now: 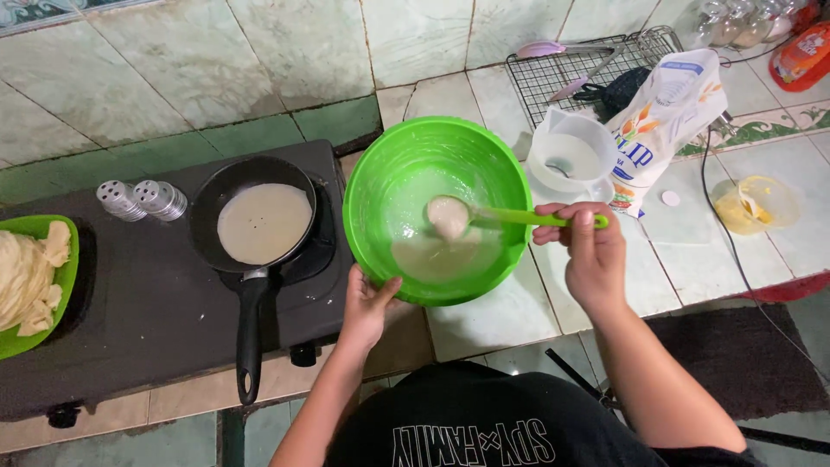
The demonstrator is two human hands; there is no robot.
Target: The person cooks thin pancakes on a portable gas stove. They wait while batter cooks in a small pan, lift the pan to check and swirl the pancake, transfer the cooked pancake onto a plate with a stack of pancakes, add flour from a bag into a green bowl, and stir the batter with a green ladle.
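Left hand (370, 304) grips near rim of green bowl (406, 164), thumb over edge, fingers under; bowl tilted, pale batter (432, 258) pooled at near side; right hand (588, 251) closed around handle of green ladle (519, 218), ladle cup full of batter, held inside bowl; black frying pan (252, 259) on dark stove (130, 303) just left of bowl, thin batter layer (264, 223) spread in it; green plate (39, 227) with folded crepes at stove's left edge; white jug (571, 156) and flour bag (666, 112) beyond bowl's right side on tiled counter (493, 320).
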